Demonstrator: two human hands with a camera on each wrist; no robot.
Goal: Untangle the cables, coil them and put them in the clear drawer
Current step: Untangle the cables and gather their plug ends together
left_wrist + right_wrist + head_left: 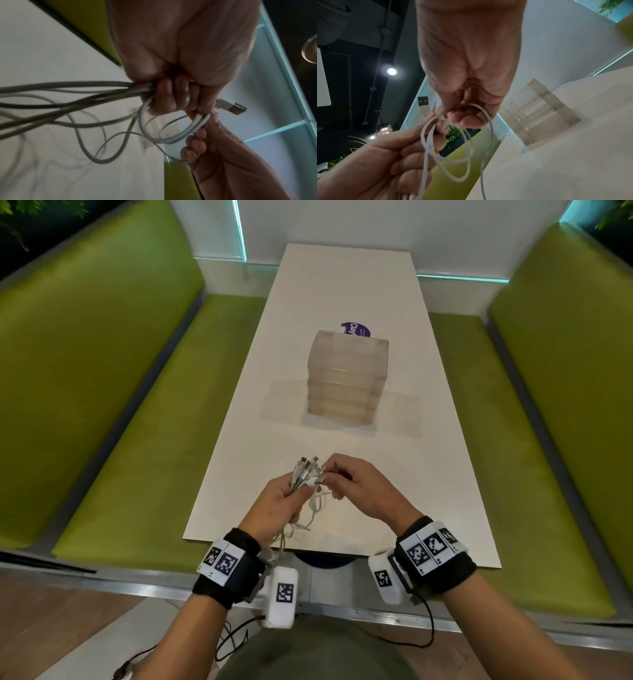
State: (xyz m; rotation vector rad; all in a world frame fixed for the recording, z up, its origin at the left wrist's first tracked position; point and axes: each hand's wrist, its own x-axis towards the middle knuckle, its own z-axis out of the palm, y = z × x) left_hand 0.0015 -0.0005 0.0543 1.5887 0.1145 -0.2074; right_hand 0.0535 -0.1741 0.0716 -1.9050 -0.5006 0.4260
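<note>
Several white cables (305, 474) are bunched together above the near end of the white table (411, 474). My left hand (281, 505) grips the bundle (85, 94), plug ends sticking up and loose loops (301, 525) hanging below over the table edge. My right hand (356, 487) pinches one cable (471, 106) near its plug, right beside the left hand. A USB plug (423, 104) stands out past the fingers. The clear drawer unit (347, 378) stands mid-table beyond the hands, all drawers pushed in.
A purple round label (356, 329) lies behind the drawer unit (539, 111). Green bench seats (144, 440) run along both sides of the table. The table's near edge is just under my wrists.
</note>
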